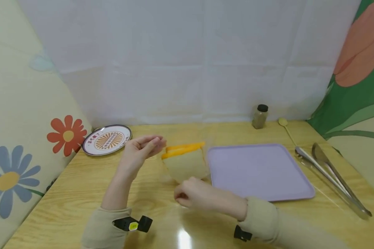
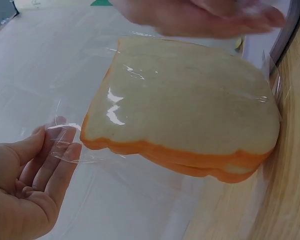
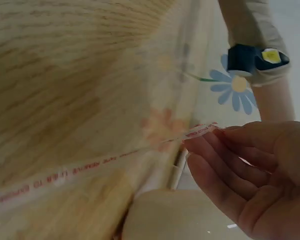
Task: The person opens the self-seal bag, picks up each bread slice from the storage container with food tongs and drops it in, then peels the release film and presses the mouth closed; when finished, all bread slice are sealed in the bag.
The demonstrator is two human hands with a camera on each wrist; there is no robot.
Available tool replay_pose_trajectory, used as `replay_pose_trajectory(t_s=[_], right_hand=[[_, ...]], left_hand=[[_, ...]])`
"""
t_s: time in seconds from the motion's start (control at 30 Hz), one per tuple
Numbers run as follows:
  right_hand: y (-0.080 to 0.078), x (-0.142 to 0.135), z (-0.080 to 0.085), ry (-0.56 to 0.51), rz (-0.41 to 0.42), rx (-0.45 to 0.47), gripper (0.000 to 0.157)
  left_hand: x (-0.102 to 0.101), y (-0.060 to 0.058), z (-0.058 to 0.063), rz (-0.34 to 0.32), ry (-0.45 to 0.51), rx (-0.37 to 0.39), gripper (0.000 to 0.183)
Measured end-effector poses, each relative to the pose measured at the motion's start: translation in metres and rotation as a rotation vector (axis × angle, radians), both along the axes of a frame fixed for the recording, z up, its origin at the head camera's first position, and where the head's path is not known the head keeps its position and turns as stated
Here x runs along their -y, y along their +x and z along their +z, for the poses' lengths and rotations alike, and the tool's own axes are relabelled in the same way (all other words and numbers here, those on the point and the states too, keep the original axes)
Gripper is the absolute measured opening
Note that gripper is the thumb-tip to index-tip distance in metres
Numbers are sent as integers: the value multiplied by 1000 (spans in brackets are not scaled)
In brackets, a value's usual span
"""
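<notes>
Two slices of bread [image 1: 185, 166] with orange crusts stand inside a clear plastic bag [image 2: 60, 145] above the wooden table. At the bag's far left side, my left hand [image 1: 138, 152] holds its clear edge between thumb and fingers, which shows in the left wrist view. My right hand [image 1: 194, 193] is low in front of the bread. Its thumb and fingertips pinch the end of a thin clear strip [image 3: 65, 175] printed with red letters. From those fingers the strip stretches off to the left in the right wrist view.
A lilac tray [image 1: 258, 169] lies right of the bread. Beyond it are metal tongs [image 1: 339, 180] and a yellow spoon [image 1: 286, 128]. A jar [image 1: 260, 117] with a black lid stands near the back curtain. At the back left lies a patterned plate [image 1: 107, 140].
</notes>
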State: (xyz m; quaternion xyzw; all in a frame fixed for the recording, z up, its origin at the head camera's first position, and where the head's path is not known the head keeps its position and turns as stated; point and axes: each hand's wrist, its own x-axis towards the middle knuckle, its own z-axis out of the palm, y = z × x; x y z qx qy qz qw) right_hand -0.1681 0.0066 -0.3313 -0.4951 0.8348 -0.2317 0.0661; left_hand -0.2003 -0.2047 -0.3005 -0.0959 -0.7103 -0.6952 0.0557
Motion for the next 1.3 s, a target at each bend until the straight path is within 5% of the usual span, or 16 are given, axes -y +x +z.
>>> replay_pose_trajectory(t_s=[0.23, 0.4, 0.47, 0.53, 0.67, 0.77, 0.9, 0.97, 1.07, 1.3], right_hand=[[5, 25, -12, 159, 99, 2, 24], [6, 21, -5, 207, 74, -24, 12], [5, 14, 3, 195, 50, -30, 24], [1, 4, 15, 132, 36, -33, 34], [-11, -28, 47, -146, -63, 120, 35], [-25, -57, 63, -442, -226, 278, 30], [-50, -90, 64, -764, -422, 317, 28], [-63, -100, 59, -802, -490, 290, 31], [-79, -106, 46, -709, -530, 316, 40], [-93, -89, 18, -639, -411, 524, 43]], left_hand=[[1, 0, -2, 4, -18, -19, 33], [0, -1, -2, -1, -22, -17, 21], [-1, -1, -1, -4, -18, -15, 14], [-1, -1, -1, -5, -24, -14, 12], [-1, -1, 0, 3, -33, -16, 19], [-1, -1, 0, 6, -25, -9, 20], [0, 0, -1, -4, -23, -3, 13], [0, 1, -1, -2, -20, -6, 14], [1, 1, -1, 3, -15, -12, 17], [0, 0, -1, -13, 14, -18, 21]])
